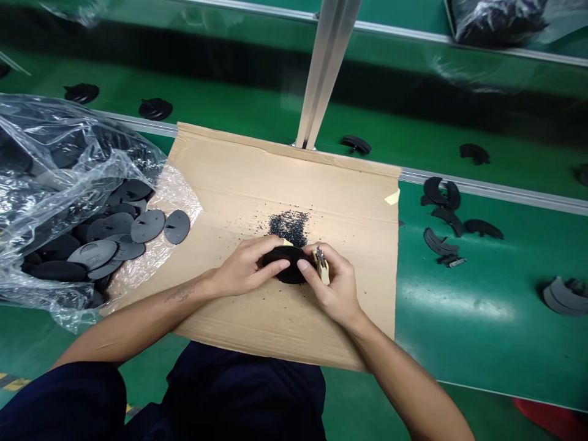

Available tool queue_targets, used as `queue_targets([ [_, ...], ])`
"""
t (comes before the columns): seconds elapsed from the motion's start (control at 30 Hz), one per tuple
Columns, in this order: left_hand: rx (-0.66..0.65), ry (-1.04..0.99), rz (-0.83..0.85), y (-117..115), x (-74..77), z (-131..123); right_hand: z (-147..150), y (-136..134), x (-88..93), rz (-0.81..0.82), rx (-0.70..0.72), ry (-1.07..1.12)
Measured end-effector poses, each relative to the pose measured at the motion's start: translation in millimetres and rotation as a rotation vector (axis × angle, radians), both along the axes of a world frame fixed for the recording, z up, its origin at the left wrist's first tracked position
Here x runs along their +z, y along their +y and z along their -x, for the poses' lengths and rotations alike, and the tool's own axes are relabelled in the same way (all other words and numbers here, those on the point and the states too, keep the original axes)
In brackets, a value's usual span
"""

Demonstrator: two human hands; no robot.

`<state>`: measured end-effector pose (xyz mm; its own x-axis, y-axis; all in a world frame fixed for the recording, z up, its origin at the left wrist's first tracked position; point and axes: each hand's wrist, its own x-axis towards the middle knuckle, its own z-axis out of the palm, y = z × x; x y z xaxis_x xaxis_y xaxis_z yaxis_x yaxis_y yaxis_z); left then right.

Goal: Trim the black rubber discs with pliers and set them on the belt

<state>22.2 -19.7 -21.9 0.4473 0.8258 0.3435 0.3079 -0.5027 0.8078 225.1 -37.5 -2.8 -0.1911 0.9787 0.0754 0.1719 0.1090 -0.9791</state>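
Observation:
My left hand (245, 264) grips a black round disc (287, 269) from the left, thumb on its top. My right hand (334, 283) is closed round a small cream-handled trimming tool (321, 264), its thumb resting on the disc's right edge. Both hands hover just over a brown cardboard sheet (239, 177). A small heap of black shavings (290, 225) lies on the cardboard just beyond the disc.
A clear plastic bag (55, 171) at left spills several black discs (147, 225) onto the cardboard. Black curved pieces (443, 195) lie scattered on the green belt (482, 306) to the right. A metal post (324, 67) rises behind the cardboard. A metal rail (496, 191) crosses beyond.

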Motion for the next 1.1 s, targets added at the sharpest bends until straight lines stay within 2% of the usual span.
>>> queue_targets([
  [0.8,0.002,-0.048,0.007,-1.1,-0.5,-0.4,-1.3,0.0,-2.7,-0.047,0.006,0.002],
  [1.1,0.022,-0.087,0.093,-0.9,0.6,-0.5,-0.8,1.0,-2.6,-0.042,0.004,-0.005],
])
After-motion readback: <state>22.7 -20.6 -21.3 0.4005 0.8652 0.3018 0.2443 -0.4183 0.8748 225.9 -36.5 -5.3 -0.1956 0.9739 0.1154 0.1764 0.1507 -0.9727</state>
